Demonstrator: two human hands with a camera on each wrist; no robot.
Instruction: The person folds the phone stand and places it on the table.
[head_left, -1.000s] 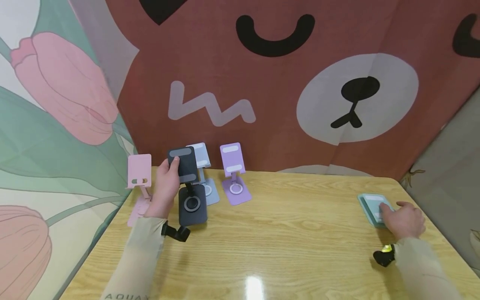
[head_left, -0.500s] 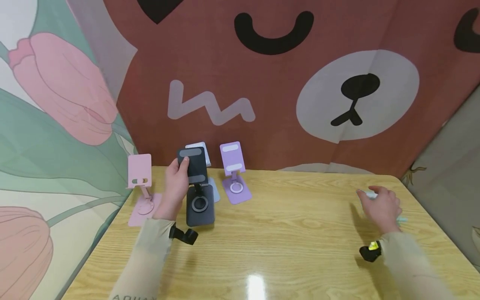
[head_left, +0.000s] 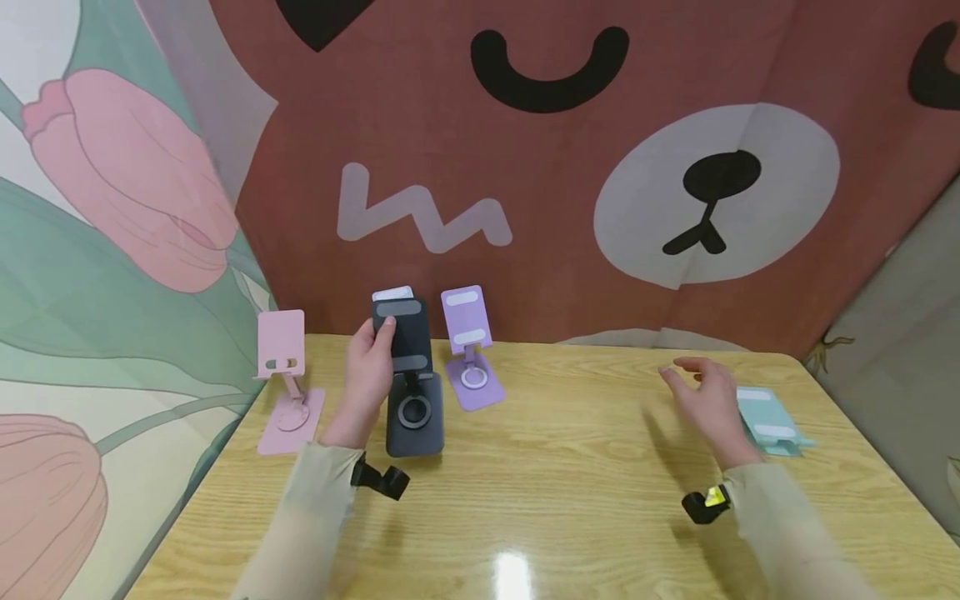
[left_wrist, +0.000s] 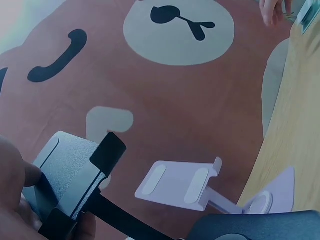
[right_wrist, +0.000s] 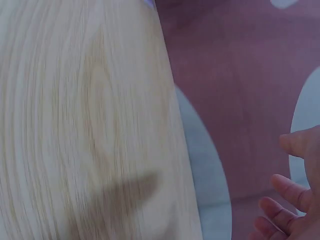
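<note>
My left hand (head_left: 369, 371) grips the upper plate of a black phone stand (head_left: 411, 337) by its left edge, thumb across the front. The stand is unfolded, its base tilted below on a short arm; whether the base touches the table I cannot tell. Behind it a light blue phone stand (head_left: 393, 292) is mostly hidden. To the right of these is an upright purple phone stand (head_left: 467, 318). My right hand (head_left: 707, 408) hovers above the table with loosely bent fingers and nothing in them. Just right of it lies a folded mint green phone stand (head_left: 767, 414).
A pink phone stand (head_left: 281, 343) stands unfolded at the table's left, beside my left forearm. The wooden table (head_left: 570, 467) ends at a hanging cloth with a bear face (head_left: 555, 208). Patterned cloth also hangs along the left and right sides.
My right hand has left the mint green stand and moved left. My left hand has carried the black stand to the right, so it now covers most of the light blue one.
</note>
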